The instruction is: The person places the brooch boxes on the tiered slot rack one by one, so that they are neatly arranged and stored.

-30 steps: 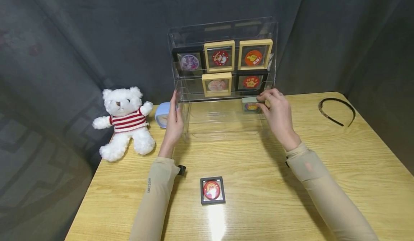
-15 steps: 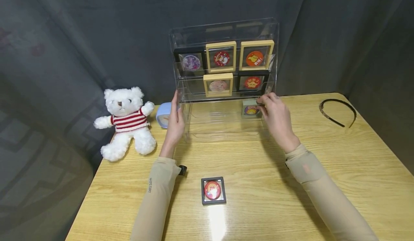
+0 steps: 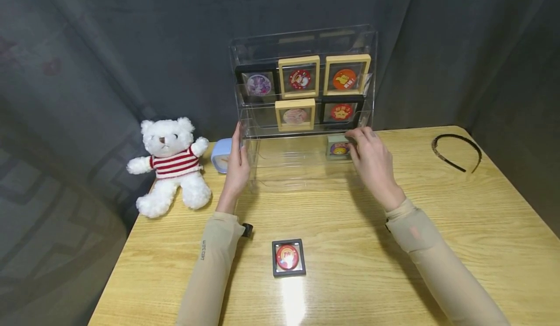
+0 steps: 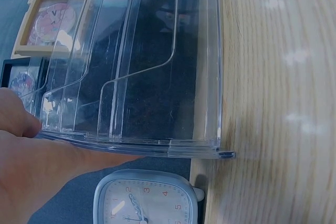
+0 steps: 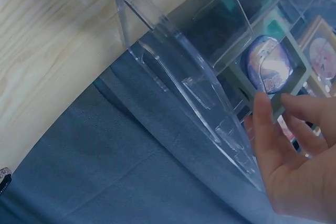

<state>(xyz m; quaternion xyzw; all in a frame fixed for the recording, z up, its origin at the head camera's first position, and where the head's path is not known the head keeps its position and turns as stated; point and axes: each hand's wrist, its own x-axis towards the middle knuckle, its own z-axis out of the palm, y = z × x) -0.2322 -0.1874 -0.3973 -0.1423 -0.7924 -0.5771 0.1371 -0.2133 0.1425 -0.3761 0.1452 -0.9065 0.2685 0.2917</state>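
A clear acrylic tiered display rack (image 3: pixel 290 134) stands toward the back of the table. At its left side wall my left hand (image 3: pixel 236 170) holds on, thumb on one face and straight fingers along the outer face. In the right part of the lower tier is a pale green badge frame (image 3: pixel 336 140) with a round purple badge (image 5: pixel 269 64). My right hand (image 3: pixel 373 163) pinches this frame by its right upper corner between thumb and forefinger, covering that corner in the head view.
Several badge frames, such as a yellow one (image 3: pixel 295 101), fill the upper tiers. A black frame with a red badge (image 3: pixel 287 257) lies on the table (image 3: pixel 341 267) in front. A white teddy bear (image 3: pixel 168 165) and a blue clock (image 3: pixel 220 157) sit left; a headband (image 3: pixel 459 139) lies right.
The green frame has sunk slightly lower in the rack and stands more upright, with its badge showing more. My right hand has shifted slightly left; my left hand keeps its hold on the rack.
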